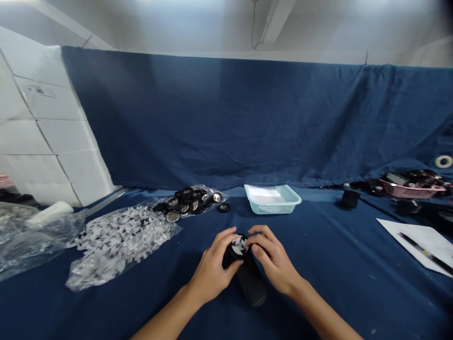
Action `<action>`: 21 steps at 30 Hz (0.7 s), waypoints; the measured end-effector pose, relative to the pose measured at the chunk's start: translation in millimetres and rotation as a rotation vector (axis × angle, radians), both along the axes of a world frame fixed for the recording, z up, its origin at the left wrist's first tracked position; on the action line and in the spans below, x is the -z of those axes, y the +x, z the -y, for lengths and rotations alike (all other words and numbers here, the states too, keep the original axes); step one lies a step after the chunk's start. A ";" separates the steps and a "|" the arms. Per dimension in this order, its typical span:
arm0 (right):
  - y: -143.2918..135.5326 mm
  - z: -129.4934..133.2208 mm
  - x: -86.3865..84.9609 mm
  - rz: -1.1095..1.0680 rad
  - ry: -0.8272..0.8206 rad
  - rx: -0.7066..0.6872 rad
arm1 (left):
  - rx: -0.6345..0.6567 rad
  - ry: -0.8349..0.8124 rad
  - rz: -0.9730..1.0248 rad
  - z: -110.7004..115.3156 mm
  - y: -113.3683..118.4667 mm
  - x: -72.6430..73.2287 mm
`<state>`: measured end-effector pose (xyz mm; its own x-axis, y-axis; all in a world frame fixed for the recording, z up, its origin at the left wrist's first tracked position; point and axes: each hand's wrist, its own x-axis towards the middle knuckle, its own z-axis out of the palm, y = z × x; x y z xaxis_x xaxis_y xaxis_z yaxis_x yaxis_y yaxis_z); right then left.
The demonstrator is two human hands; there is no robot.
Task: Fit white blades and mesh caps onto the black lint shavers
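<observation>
A black cylinder [252, 282] lies on the blue cloth, its far end fitted with a round black part that shows a white insert [239, 244]. My left hand [212, 267] grips the cylinder's far end from the left. My right hand [274, 257] holds the same end from the right, fingertips touching the white insert. A bag of small white pieces [120, 238] lies to the left. Behind it sits a pile of black and silver discs [189, 201] on clear plastic.
A light blue plastic basket [272, 199] stands behind my hands. At right lie a white sheet [421, 243] with a pen [424, 252], a pink basket [412, 190] of dark parts and a tape roll [443, 161]. White boxes [46, 132] and crumpled plastic [28, 236] sit at left.
</observation>
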<state>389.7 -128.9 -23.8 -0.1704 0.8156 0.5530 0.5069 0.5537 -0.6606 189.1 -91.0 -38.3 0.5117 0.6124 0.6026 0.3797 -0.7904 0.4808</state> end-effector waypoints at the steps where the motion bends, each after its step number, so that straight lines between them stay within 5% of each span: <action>1: 1.1 -1.0 0.6 0.024 -0.009 0.013 | 0.001 0.001 0.000 0.2 0.1 0.0; 11: 10.1 -3.2 -0.3 -0.008 0.053 0.057 | -0.007 0.006 -0.010 2.3 0.9 0.4; 21: -6.8 18.3 -19.4 0.279 0.057 0.010 | 0.005 0.034 0.028 1.9 1.2 0.7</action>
<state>382.9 -147.2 -4.3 -0.3151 0.7867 0.5309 0.6704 0.5804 -0.4623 190.3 -92.8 -38.9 0.4975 0.5889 0.6369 0.3623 -0.8082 0.4642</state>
